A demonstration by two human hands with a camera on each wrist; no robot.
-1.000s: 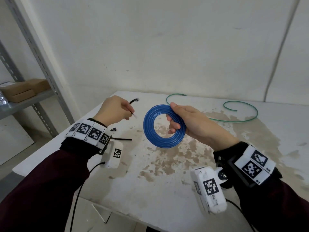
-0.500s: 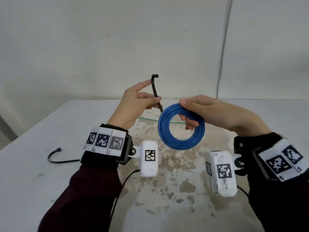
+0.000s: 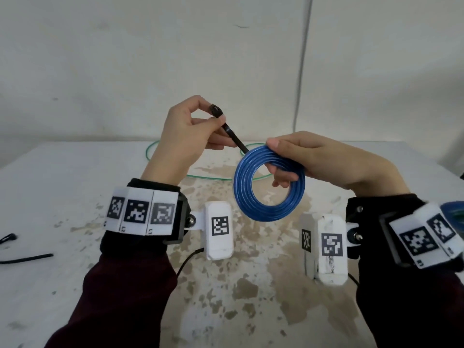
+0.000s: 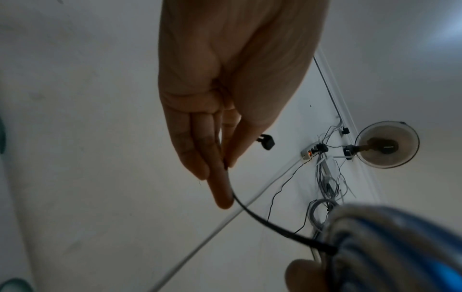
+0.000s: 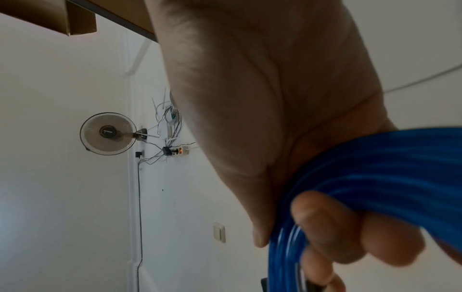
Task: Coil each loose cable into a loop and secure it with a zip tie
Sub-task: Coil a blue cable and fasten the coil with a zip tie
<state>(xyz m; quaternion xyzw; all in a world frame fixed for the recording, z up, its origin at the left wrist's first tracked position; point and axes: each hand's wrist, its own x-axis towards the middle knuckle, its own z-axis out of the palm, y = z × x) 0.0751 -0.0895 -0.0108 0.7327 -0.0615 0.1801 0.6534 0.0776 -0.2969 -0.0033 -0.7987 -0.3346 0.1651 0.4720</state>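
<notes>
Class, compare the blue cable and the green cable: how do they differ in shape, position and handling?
The blue cable is wound into a tight, many-turn ring; the green cable sprawls in loose open curves. The blue cable is held up off the table by the right hand; the green cable lies on the table, untouched. Only the blue cable has a zip tie at it, held by the left hand. Both are thin and flexible.
</notes>
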